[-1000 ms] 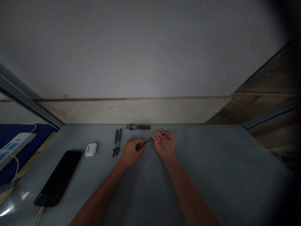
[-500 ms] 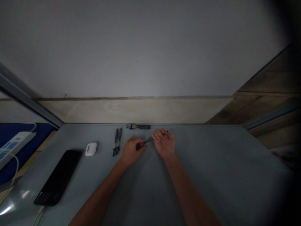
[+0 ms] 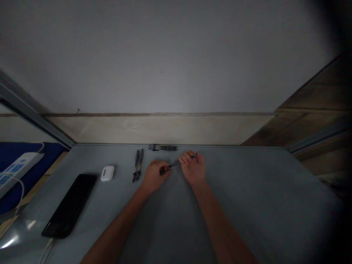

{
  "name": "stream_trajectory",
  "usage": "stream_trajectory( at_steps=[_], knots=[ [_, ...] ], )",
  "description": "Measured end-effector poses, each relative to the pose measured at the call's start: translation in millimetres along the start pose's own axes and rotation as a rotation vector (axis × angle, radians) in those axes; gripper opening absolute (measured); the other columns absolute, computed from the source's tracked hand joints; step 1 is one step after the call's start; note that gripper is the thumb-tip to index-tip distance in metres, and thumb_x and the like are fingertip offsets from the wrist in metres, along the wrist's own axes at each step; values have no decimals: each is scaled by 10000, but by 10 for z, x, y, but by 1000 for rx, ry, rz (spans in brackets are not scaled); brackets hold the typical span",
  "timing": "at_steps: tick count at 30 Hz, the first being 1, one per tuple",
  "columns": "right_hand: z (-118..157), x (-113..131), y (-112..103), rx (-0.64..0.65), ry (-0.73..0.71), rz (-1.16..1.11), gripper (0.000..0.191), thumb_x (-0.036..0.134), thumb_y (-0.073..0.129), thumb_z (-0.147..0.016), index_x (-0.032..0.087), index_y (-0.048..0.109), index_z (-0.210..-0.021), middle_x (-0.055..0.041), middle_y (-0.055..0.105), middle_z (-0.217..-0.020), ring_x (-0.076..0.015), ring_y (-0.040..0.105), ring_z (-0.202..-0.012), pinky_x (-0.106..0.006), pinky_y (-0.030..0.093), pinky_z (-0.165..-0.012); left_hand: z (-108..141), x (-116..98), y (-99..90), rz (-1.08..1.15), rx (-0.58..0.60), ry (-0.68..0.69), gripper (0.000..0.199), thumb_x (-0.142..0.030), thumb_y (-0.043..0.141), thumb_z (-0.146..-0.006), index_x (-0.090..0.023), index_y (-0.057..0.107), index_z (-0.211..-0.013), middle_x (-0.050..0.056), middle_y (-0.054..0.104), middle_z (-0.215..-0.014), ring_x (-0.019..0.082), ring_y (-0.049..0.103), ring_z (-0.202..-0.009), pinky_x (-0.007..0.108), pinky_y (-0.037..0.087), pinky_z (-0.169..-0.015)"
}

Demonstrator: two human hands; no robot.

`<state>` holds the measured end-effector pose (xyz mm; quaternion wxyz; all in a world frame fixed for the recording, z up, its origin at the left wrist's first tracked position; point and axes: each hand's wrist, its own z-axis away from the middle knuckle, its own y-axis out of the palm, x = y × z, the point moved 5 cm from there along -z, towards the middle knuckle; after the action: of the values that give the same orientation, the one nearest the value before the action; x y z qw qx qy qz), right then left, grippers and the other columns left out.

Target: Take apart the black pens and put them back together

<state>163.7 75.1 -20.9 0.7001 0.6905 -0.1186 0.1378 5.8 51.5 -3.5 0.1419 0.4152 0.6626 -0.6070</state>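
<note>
A dark, slim pen [image 3: 174,165] spans the gap between my two hands, tilted up toward the right. My left hand [image 3: 155,175] is closed on its thicker dark end. The fingers of my right hand [image 3: 193,168] curl round the other end, palm turned up, and the tip shows past them. Left of my left hand, two dark pens [image 3: 138,165] lie side by side on the grey table [image 3: 247,205]. Farther back, near the table's rear edge, more dark pens [image 3: 162,147] lie lengthwise in a bunch.
A white earbud case [image 3: 107,173] and a black phone [image 3: 70,206] with a cable lie on the left. Beyond the table's left edge is a white power strip [image 3: 19,170] on blue cloth. A pale wall [image 3: 170,73] rises behind the table.
</note>
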Motion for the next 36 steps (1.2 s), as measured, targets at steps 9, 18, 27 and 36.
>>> stream_trajectory(
  at_steps=[9,18,27,36],
  knots=[
    [-2,-4,16,-13,7,10,271,362,407,-876,206,440,-658,44,280,-543,-121,313,-471,-278,360,-506,-1,17,8,-7,7,-9,97,-261,657,-769,-190,660,-835,9,650,-744,161,546,-757,280,425,-715],
    [-1,-2,8,-4,3,24,269,361,412,-881,207,461,-666,46,274,-552,-120,323,-474,-280,373,-504,-6,15,9,-20,7,-10,84,-258,658,-764,-199,661,-824,7,650,-735,166,553,-747,290,427,-721],
    [-4,10,11,-9,-10,31,283,365,399,-893,204,489,-678,46,272,-550,-119,333,-477,-277,373,-508,-2,2,1,-12,5,1,85,-234,651,-772,-200,669,-848,6,655,-752,165,548,-760,289,426,-718],
    [-13,0,-1,-14,-2,33,329,421,380,-913,209,495,-689,43,293,-551,-123,343,-480,-284,377,-514,-8,-11,4,-28,17,6,72,-253,644,-778,-205,668,-826,6,655,-744,169,554,-753,303,419,-733]
  ],
)
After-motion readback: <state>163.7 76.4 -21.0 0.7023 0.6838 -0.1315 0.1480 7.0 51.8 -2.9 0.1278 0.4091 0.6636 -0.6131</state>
